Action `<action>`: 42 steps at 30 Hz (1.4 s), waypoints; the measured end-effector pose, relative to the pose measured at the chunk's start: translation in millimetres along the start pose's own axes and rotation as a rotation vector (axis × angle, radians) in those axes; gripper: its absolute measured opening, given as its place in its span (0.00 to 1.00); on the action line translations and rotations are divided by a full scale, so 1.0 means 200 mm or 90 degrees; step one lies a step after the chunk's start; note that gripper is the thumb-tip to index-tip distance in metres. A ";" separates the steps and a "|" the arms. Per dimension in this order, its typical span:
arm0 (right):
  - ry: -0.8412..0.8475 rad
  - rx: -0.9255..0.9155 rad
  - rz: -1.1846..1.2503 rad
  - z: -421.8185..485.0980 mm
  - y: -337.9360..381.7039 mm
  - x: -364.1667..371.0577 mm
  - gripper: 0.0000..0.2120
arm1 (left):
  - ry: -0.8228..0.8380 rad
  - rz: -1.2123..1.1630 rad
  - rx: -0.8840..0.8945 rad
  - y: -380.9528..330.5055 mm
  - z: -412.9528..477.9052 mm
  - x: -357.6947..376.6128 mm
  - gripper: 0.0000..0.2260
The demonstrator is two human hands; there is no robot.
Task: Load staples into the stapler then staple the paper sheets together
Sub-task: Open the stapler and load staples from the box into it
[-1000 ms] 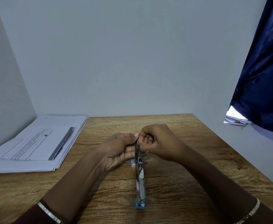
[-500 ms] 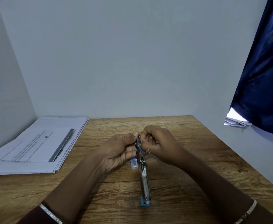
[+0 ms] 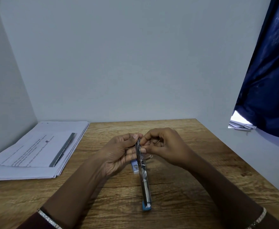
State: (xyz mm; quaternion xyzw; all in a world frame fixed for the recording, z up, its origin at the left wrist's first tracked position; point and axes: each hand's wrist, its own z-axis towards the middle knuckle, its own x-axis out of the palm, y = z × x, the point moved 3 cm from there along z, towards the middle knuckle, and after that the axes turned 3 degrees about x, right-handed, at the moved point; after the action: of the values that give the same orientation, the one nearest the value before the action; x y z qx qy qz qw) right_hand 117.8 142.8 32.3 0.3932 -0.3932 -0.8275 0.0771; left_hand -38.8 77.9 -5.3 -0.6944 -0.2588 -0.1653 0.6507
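A long silver stapler (image 3: pixel 144 182) with a blue end lies opened out along the middle of the wooden table (image 3: pixel 201 162), its far end lifted. My left hand (image 3: pixel 119 154) grips that far end from the left. My right hand (image 3: pixel 163 146) pinches at the same end from the right, fingertips on the metal; whether it holds staples I cannot tell. A small blue staple box (image 3: pixel 134 166) peeks out under my left hand. The stack of paper sheets (image 3: pixel 36 151) rests at the table's left side.
A dark strip (image 3: pixel 63 148) lies on top of the paper stack. Grey walls close in the table at the back and left. A dark blue curtain (image 3: pixel 270 80) hangs at the right, with some papers (image 3: pixel 241 125) under it.
The stapler's near blue end has swung slightly to the right. Both hands stay at its far end, with my right fingers shifting on the metal.
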 end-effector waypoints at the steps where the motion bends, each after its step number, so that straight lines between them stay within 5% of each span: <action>1: -0.004 0.004 0.008 0.00 0.00 0.00 0.06 | 0.003 0.010 0.004 0.00 0.00 0.00 0.18; 24: 0.055 -0.050 -0.161 -0.02 0.05 0.08 0.02 | 0.024 0.076 0.005 0.01 -0.01 0.02 0.14; 42: -0.029 -0.053 -0.047 -0.01 0.00 0.03 0.03 | -0.003 0.013 0.023 -0.01 -0.01 0.01 0.21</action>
State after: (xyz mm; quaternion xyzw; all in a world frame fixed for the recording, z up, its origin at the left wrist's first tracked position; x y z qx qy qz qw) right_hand 115.1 138.0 28.3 0.3853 -0.3454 -0.8541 0.0536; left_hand -37.9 77.0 -3.1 -0.6856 -0.2559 -0.1525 0.6643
